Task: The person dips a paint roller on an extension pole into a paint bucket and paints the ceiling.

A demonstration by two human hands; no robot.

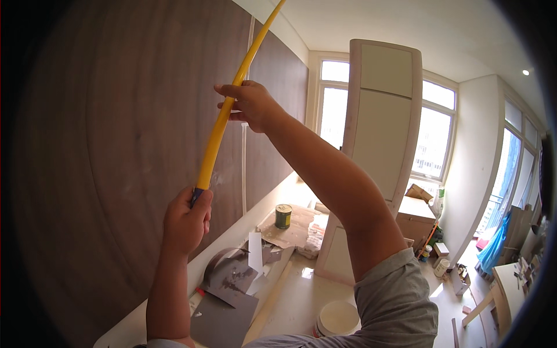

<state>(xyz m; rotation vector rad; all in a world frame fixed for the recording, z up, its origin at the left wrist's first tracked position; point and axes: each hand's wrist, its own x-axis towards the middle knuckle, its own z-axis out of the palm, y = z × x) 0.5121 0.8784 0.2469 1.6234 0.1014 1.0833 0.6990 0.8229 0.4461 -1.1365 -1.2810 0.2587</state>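
Observation:
A long, thin yellow pole [214,144] slants up from lower left and runs out at the top of the picture, in front of the brown wood-grain wall panels. My left hand [187,220] is closed round its dark blue lower end, thumb uppermost. Higher up, my right hand [248,104] reaches across with the arm bent and has its fingers loosely about the pole. The far tip of the pole is out of sight.
Below the panels lie grey sheet offcuts [226,316] and a white strip [255,252]. A dark green can [283,216] stands on cardboard, with a white bucket [337,319] nearer me. A tall cream column [380,133] rises ahead; a wooden table [513,290] is at right.

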